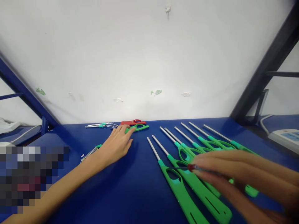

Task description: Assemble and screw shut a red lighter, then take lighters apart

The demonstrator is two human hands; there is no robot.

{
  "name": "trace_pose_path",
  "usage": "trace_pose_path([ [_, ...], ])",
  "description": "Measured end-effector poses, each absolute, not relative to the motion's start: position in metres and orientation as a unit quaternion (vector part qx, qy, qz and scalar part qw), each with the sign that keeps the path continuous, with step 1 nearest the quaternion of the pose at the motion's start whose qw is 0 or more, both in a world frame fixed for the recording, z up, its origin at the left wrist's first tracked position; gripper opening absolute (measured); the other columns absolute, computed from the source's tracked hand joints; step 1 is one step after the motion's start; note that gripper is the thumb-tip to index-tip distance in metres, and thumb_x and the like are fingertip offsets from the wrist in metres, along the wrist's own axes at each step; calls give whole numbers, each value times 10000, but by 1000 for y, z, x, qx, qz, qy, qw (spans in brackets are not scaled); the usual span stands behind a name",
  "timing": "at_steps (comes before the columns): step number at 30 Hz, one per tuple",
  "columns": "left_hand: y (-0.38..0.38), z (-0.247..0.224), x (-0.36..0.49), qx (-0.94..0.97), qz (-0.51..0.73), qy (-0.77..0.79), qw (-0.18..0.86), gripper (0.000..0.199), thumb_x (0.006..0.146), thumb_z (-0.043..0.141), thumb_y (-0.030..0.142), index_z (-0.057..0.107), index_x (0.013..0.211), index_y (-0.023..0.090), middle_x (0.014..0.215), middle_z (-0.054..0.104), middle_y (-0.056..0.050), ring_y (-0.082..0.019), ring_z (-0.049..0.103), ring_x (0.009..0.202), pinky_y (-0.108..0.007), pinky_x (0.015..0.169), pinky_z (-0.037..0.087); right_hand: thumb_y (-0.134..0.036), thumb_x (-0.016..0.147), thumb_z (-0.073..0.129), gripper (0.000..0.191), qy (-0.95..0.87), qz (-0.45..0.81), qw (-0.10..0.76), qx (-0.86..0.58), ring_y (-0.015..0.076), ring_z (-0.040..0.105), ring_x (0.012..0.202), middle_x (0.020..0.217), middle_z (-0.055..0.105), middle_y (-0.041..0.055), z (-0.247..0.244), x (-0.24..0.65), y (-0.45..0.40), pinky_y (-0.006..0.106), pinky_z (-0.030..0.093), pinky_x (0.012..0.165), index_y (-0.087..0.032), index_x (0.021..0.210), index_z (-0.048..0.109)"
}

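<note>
Near the far edge of the worktop (140, 180), a light pinch seemed best for the green casing (146, 127) under the left hand (119, 141), its grip's closure unclear, while the right hand (252, 169) pinched a red-collared tool (191, 168) over green lighters (185, 202).

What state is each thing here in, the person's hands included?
Left hand: on or just over the green casing; grip unclear.
Right hand: fingers closed around the tool.
Thin tool with red section: held, blurred.
Long green lighters with silver tubes: lying side by side.
Green plastic casing: partly covered.
Red plastic casing: lying flat.
Silver rods with teal collar: lying down, thin wires exposed.
White wall: chipped.
</note>
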State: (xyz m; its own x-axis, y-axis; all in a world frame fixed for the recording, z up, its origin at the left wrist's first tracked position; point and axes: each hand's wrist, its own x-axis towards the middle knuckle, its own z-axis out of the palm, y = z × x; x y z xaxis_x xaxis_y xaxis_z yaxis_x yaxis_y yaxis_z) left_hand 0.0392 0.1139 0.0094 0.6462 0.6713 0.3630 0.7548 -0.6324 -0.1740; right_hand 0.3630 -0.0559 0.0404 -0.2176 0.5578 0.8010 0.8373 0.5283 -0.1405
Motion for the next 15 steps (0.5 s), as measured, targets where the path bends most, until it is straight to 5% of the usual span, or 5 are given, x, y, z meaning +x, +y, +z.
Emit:
trace_pose_path([
  [5,150,3,28,-877,-106,-441,160,422,1057,709,326,614,1446,193,1433,644,-124,-306,672,1256,-549,1055,584,-300,1077,608,142,-825,-130,373,-404,33,788,805,1052,807,-163,37,332,-43,109,576,642,-376,1155,698],
  [15,171,-2,33,-873,-43,-464,146,375,1061,709,359,652,1385,180,1375,681,-116,-285,702,1198,-522,1020,604,-295,1104,541,186,-860,-101,318,-387,42,774,769,1054,806,-134,29,323,-32,150,535,539,-360,1148,710],
])
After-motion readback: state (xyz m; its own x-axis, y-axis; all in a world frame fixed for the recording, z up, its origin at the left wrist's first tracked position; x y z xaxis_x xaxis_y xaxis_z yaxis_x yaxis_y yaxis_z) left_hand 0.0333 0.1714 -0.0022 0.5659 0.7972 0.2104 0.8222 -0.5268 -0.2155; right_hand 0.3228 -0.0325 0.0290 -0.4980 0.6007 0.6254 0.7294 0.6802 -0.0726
